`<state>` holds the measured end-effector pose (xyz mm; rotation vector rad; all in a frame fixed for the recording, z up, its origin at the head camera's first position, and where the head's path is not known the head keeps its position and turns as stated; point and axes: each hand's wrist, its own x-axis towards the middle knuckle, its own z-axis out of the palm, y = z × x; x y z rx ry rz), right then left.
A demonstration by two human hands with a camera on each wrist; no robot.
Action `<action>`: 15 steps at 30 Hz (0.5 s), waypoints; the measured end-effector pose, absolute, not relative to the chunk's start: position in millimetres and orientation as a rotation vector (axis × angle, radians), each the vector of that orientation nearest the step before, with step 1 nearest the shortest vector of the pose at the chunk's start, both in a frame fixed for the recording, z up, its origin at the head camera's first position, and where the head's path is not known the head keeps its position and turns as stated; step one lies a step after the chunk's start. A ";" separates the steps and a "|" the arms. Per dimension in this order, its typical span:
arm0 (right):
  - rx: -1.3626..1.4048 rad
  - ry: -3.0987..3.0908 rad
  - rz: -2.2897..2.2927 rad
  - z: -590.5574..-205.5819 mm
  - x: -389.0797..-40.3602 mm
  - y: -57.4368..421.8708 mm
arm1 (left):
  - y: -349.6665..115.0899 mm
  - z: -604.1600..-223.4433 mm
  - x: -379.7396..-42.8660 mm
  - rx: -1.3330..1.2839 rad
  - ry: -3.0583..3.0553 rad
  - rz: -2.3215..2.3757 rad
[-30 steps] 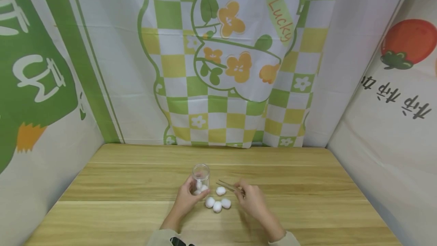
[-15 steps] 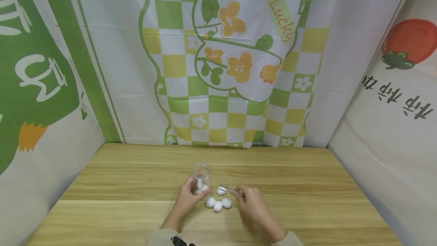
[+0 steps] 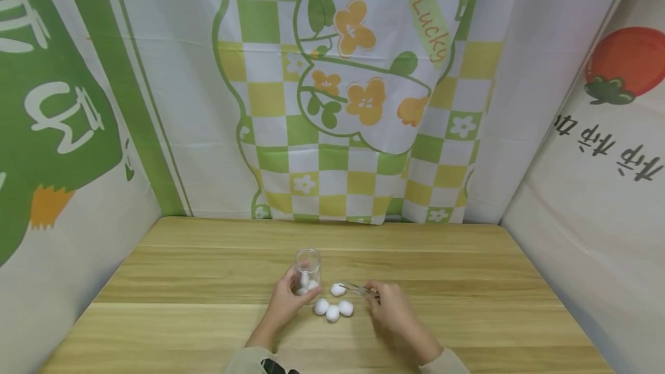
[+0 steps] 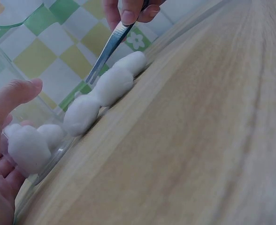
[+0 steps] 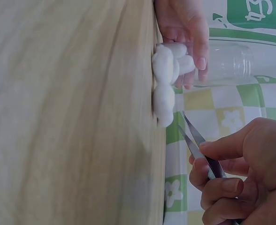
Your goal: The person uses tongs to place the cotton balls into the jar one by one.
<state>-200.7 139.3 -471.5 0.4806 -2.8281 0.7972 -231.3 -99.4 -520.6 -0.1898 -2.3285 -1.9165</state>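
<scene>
My left hand (image 3: 284, 299) holds a clear jar (image 3: 308, 261) upright on the table, fingers around its lower part. Several cotton balls (image 4: 27, 149) lie in the bottom of the jar. My right hand (image 3: 392, 307) pinches a pair of metal tweezers (image 3: 358, 289) between thumb and fingers. In the right wrist view the tweezer tips stand a little apart with nothing between them. The tips are close to a single cotton ball (image 3: 338, 290); whether they touch it I cannot tell. Nearer to me, a cluster of cotton balls (image 3: 332, 313) lies on the table, right of the jar.
The wooden table (image 3: 208, 281) reaches back to a green and yellow checked curtain (image 3: 332, 189). Printed cloth walls stand at the left and the right. A dark watch (image 3: 272, 366) shows at the left sleeve.
My right hand, with the tweezers, has shifted slightly right and their tips have come down toward the single cotton ball. The left hand and jar stay in place.
</scene>
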 end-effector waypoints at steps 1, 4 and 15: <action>0.477 -2.833 0.808 -471.6 -201.0 139.5 | -99.4 -520.3 -231.2 -0.191 -2.329 -1.917; 0.476 -2.844 0.829 -471.9 -201.9 139.9 | -99.5 -519.7 -231.2 -0.189 -2.332 -1.919; 0.504 -2.869 0.831 -477.2 -207.2 140.5 | -99.3 -519.5 -230.3 -0.199 -2.355 -1.881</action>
